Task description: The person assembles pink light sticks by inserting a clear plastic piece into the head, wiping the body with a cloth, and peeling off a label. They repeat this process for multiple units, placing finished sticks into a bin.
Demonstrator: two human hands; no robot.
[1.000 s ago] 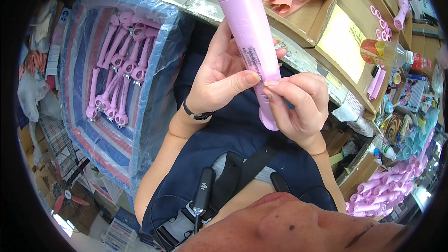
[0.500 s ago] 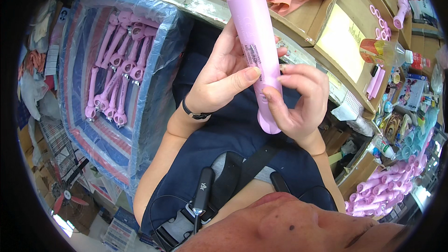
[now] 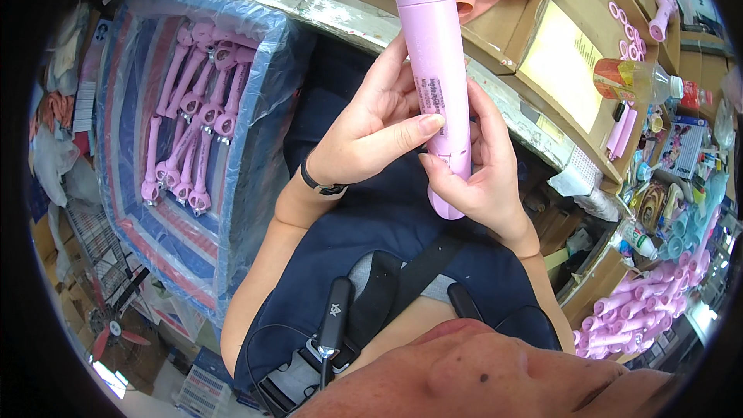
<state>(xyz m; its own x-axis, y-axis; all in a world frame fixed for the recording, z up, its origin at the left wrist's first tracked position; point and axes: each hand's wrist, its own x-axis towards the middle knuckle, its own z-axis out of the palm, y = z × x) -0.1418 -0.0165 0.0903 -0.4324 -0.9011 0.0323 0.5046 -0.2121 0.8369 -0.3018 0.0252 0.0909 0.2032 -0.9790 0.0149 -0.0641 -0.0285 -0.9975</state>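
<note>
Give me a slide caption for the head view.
Both hands, left and right, hold a pink cylindrical handle above the lap.

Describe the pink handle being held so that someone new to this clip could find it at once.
Look to the middle of the view, above the dark apron. There the left hand and right hand grip one long pink handle. Unlike the smaller pink parts lying in the plastic-lined crate, it is thick and carries a small label strip.

Bin (image 3: 255, 209) left of handle (image 3: 437, 85); boxes (image 3: 557, 62) right.
</note>
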